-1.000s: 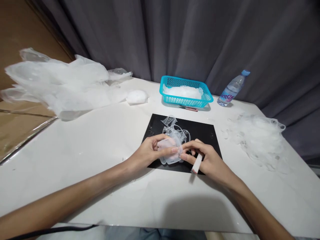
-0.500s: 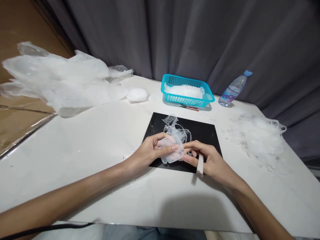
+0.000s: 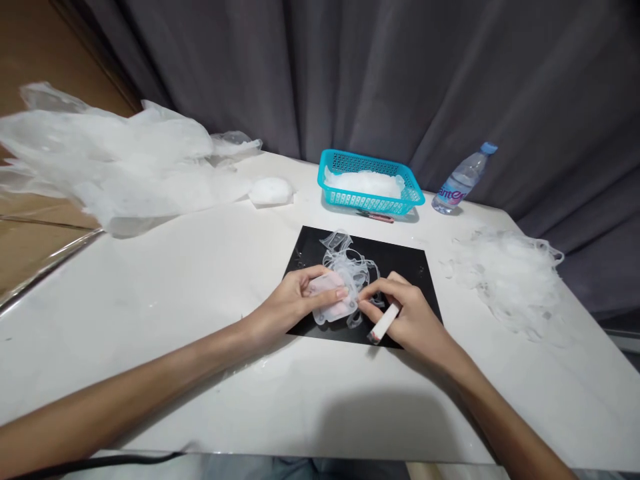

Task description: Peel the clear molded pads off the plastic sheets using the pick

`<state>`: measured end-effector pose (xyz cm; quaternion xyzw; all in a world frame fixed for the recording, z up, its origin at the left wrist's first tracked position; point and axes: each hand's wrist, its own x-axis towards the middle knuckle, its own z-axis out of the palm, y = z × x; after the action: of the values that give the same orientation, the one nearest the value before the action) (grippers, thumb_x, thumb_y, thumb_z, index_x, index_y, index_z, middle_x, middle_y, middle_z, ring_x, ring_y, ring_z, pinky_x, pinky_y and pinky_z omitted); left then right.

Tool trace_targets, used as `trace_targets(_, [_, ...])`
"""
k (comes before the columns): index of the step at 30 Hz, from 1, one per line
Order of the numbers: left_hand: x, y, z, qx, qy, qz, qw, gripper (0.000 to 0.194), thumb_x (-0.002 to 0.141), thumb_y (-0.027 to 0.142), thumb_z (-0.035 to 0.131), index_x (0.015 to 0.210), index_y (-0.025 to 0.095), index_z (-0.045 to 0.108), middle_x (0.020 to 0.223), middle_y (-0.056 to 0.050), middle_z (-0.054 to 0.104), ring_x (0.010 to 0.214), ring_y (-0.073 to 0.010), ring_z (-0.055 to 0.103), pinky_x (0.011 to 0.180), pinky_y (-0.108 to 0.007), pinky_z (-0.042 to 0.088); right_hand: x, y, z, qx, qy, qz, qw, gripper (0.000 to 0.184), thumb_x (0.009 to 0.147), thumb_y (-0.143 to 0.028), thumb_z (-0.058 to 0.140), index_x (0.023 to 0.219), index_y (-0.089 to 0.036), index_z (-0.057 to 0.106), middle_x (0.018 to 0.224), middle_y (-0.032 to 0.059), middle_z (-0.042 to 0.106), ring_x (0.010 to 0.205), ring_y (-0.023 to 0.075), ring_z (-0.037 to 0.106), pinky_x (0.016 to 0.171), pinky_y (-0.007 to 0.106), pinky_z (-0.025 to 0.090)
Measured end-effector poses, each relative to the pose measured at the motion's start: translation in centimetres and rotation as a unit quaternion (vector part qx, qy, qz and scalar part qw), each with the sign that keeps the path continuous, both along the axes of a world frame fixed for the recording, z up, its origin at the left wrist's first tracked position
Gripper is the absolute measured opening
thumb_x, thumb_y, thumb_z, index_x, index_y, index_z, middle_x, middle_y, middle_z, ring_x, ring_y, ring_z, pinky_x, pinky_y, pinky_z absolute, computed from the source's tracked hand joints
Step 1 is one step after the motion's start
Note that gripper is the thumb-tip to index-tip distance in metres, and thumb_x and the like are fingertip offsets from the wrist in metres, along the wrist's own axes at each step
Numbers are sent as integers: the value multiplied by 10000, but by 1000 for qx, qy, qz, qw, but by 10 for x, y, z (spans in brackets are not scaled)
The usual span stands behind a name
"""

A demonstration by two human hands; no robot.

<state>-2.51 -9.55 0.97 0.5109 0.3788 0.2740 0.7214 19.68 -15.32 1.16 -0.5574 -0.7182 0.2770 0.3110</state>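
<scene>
My left hand (image 3: 295, 300) is closed on a flat, translucent, rounded-square plastic piece (image 3: 326, 312), thumb across its face. Beside it my right hand (image 3: 400, 303) is closed around a slim white stick-like tool (image 3: 385, 323), whose near end is dark and reddish; its kind I cannot make out. The right thumb and index finger meet at the piece's right edge; whether they pinch it is too small to tell. Behind the piece, thin translucent trimmings (image 3: 345, 257) lie tangled on a black mat (image 3: 405, 260).
A turquoise basket (image 3: 370, 199) with white pieces stands at the back, a reddish-handled tool (image 3: 376, 217) before it. To its right is a water bottle (image 3: 457, 183). A heap of translucent scraps (image 3: 515, 280) lies right, a large plastic bag (image 3: 135, 160) left, a white bundle (image 3: 271, 191) beside it.
The right fingers have drawn in to the piece's right edge, and the white tool has swung so its near end points more leftward. My left hand keeps its hold; the view has shifted slightly.
</scene>
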Motion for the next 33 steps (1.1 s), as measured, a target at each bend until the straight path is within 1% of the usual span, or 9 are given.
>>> trace_targets(5, [-1, -3, -8, 137, 66, -29, 988, 362, 885, 486, 789, 1002, 157, 695, 855, 1, 652, 767, -148, 591, 672, -241, 439, 10, 0, 6, 1, 32, -7, 999, 151, 1009, -329, 630, 1099, -260, 730, 913, 23, 626, 831, 195, 551, 791, 352, 454])
trace_targets(10, [-1, -8, -4, 245, 147, -72, 956, 393, 1042, 523, 549, 982, 174, 719, 866, -5, 669, 772, -157, 583, 693, -256, 424, -2, 6, 5, 9, 61, 22, 998, 288, 1060, -374, 549, 1303, -279, 673, 1012, 37, 657, 888, 199, 578, 843, 355, 464])
trace_targets(15, [0, -10, 2, 354, 188, -96, 911, 368, 1080, 443, 502, 995, 186, 751, 845, -11, 716, 733, -157, 625, 690, -255, 453, -6, 8, 5, -6, 60, 31, 998, 180, 1016, -362, 629, 972, -249, 762, 826, 11, 648, 798, 183, 546, 761, 319, 418])
trace_targets(17, [0, -14, 0, 434, 203, -109, 871, 355, 1097, 373, 467, 1020, 172, 749, 874, -42, 735, 746, -175, 653, 714, -274, 489, -7, 9, 4, -8, 65, 13, 998, 159, 977, -333, 666, 878, -237, 745, 787, 6, 644, 779, 181, 541, 721, 306, 397])
trace_targets(21, [0, -25, -12, 640, 240, -106, 723, 400, 1080, 145, 341, 1078, 112, 740, 933, -150, 753, 873, -257, 695, 842, -368, 548, -15, 10, 0, -37, 55, -75, 995, 128, 854, -214, 696, 732, -214, 656, 753, -6, 664, 716, 163, 547, 671, 289, 367])
trace_targets(23, [0, -27, -17, 674, 256, -96, 686, 415, 1051, 75, 324, 1065, 115, 736, 934, -161, 752, 912, -273, 697, 880, -390, 555, -19, 11, -2, -45, 45, -110, 992, 138, 806, -179, 693, 692, -210, 620, 737, -13, 663, 682, 152, 539, 651, 283, 354])
trace_targets(25, [-1, -25, -18, 658, 259, -99, 700, 389, 1044, 72, 342, 1087, 128, 725, 949, -145, 750, 931, -269, 695, 882, -382, 556, -20, 12, -2, -42, 45, -117, 991, 136, 809, -185, 683, 692, -207, 617, 733, -15, 655, 671, 147, 530, 639, 279, 347])
trace_targets(30, [-2, -13, -4, 454, 230, -90, 856, 313, 1095, 347, 456, 1048, 191, 723, 910, -46, 739, 794, -185, 670, 771, -282, 520, -8, 14, 3, -65, 136, -15, 989, 199, 960, -353, 642, 852, -202, 713, 742, -15, 634, 657, 134, 488, 631, 272, 367])
trace_targets(33, [-2, -8, 4, 350, 198, -74, 913, 343, 1060, 459, 536, 1000, 203, 757, 901, -16, 758, 764, -169, 658, 761, -266, 498, 0, 12, 7, -55, 155, -9, 986, 232, 999, -389, 615, 953, -195, 735, 817, 6, 643, 706, 141, 504, 664, 275, 402])
